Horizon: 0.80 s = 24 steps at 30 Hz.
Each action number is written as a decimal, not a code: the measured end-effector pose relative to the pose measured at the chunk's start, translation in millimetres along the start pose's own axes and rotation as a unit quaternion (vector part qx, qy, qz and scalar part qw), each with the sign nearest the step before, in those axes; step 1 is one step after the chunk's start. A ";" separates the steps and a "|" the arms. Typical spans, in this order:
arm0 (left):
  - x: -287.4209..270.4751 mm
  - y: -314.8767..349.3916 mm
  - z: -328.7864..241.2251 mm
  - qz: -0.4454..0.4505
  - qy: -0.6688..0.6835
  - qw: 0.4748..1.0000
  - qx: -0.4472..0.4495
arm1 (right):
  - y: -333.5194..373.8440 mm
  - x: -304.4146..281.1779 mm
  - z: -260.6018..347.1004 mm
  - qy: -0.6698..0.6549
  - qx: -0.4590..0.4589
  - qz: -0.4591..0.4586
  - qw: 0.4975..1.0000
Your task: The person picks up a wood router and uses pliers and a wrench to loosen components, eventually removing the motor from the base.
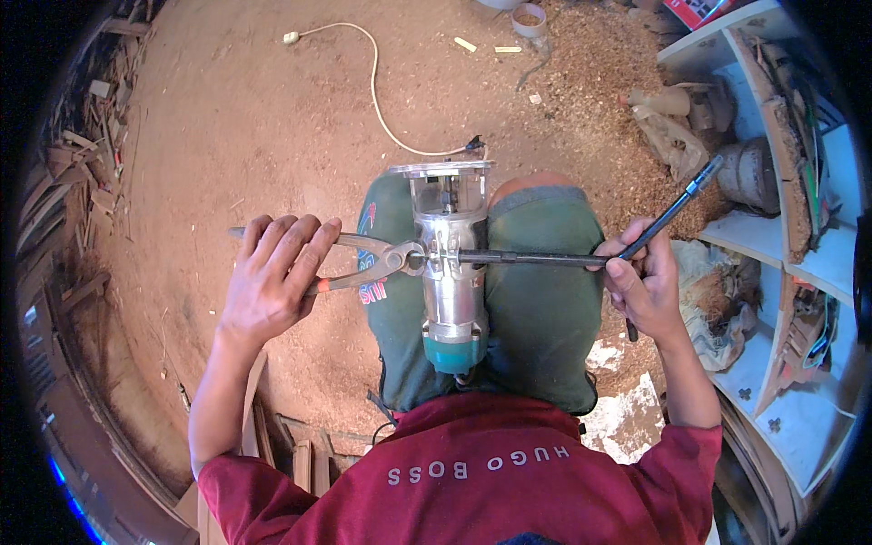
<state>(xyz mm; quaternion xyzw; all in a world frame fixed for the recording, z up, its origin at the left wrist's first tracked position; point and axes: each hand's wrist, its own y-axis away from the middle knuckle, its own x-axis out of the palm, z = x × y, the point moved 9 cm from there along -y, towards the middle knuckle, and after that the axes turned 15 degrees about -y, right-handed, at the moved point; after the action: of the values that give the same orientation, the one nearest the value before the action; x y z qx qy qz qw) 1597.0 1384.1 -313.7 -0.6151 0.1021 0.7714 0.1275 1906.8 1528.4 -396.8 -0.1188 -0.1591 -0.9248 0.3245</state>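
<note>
A trim router with a silver body, clear base and teal end cap lies lengthwise on my thighs, its base pointing away from me. My left hand is wrapped round the handles of metal pincers, whose jaws sit at the left side of the router's clamp. From the right, the shaft of a black T-handle wrench meets the clamp's other side. My right hand grips that wrench where its slanting crossbar joins the shaft. What the tool tips hold on the clamp is too small to tell.
A pale power cord curves over the dirt floor ahead. Wood shavings are heaped at the far right, near a tape roll. White shelves holding clutter stand at the right. Wood scraps line the left.
</note>
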 end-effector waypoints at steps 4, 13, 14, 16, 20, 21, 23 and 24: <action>-6.8 -5.9 1.2 0.009 -0.026 1.000 0.005 | -2.8 -1.0 1.9 0.022 -0.040 0.000 0.999; -4.9 -5.4 1.6 0.011 0.001 1.000 0.000 | -1.0 -1.1 15.1 0.186 -0.191 0.065 0.962; -4.5 -5.1 2.0 0.013 0.003 1.000 -0.001 | -1.3 2.3 19.3 0.193 -0.227 0.089 0.950; -3.9 -5.5 3.1 0.014 0.008 1.000 0.000 | -1.4 7.8 26.1 0.194 -0.281 0.134 0.930; -1.3 -3.5 4.7 0.020 0.015 1.000 -0.001 | -2.6 30.8 47.9 0.311 -0.316 0.267 0.856; -1.0 -3.9 4.9 0.021 0.016 1.000 -0.001 | -0.2 37.9 49.5 0.375 -0.314 0.307 0.817; -0.9 -4.6 5.5 0.024 0.014 1.000 0.001 | 14.1 46.4 58.0 0.402 -0.406 0.325 0.754; -0.8 -4.6 5.1 0.026 0.014 1.000 0.000 | 19.4 55.2 65.3 0.422 -0.450 0.352 0.704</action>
<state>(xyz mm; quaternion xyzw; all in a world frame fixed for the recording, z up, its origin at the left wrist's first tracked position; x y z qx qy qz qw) 1593.9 1390.0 -311.9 -0.6233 0.1196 0.7655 0.1061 1884.8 1507.3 -314.6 0.1045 0.4830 -0.6585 0.5676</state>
